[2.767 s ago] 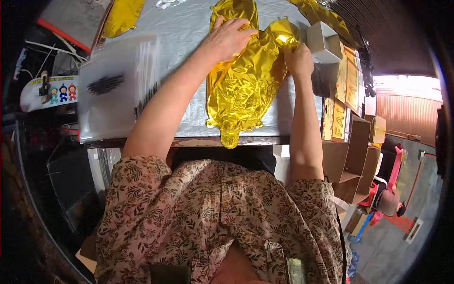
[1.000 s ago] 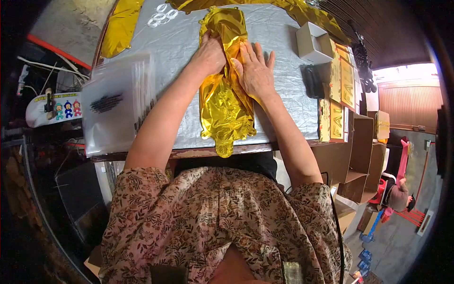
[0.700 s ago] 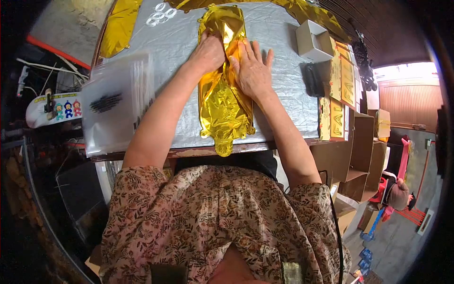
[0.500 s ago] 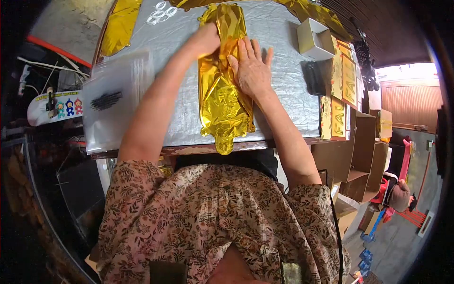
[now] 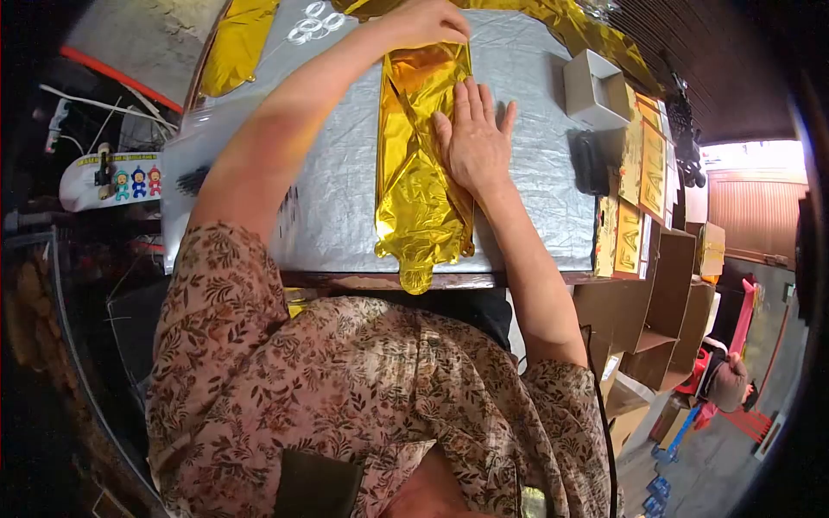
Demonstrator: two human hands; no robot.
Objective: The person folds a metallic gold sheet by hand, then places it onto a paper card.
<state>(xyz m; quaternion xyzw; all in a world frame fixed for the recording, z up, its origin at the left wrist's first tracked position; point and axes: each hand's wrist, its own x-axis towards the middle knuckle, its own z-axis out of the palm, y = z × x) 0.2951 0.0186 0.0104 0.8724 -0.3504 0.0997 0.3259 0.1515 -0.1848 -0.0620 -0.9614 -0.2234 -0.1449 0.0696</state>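
Note:
A flat gold foil balloon point(image 5: 423, 211) lies lengthwise on the silver-covered table, its rounded tab hanging over the near edge. At its far end is my left hand point(image 5: 432, 24), fingers curled down and closed on the foil; the fingertips are partly hidden. My right hand point(image 5: 477, 142) rests flat along the balloon's right side, fingers stretched out and pressing on it. Creases and a fold run through the foil beside the right fingers.
White rings point(image 5: 315, 24) lie at the far left near another gold foil piece point(image 5: 240, 47). On the right are an open white box point(image 5: 596, 91), a black object point(image 5: 591, 162) and printed packs point(image 5: 629, 233). Clear plastic bags point(image 5: 186, 220) lie left; cardboard boxes point(image 5: 669, 293) stand right.
My left hand has moved away from me, from the balloon's upper middle to its far end. The foil beneath now lies flatter. My right hand stays flat on the balloon's right side.

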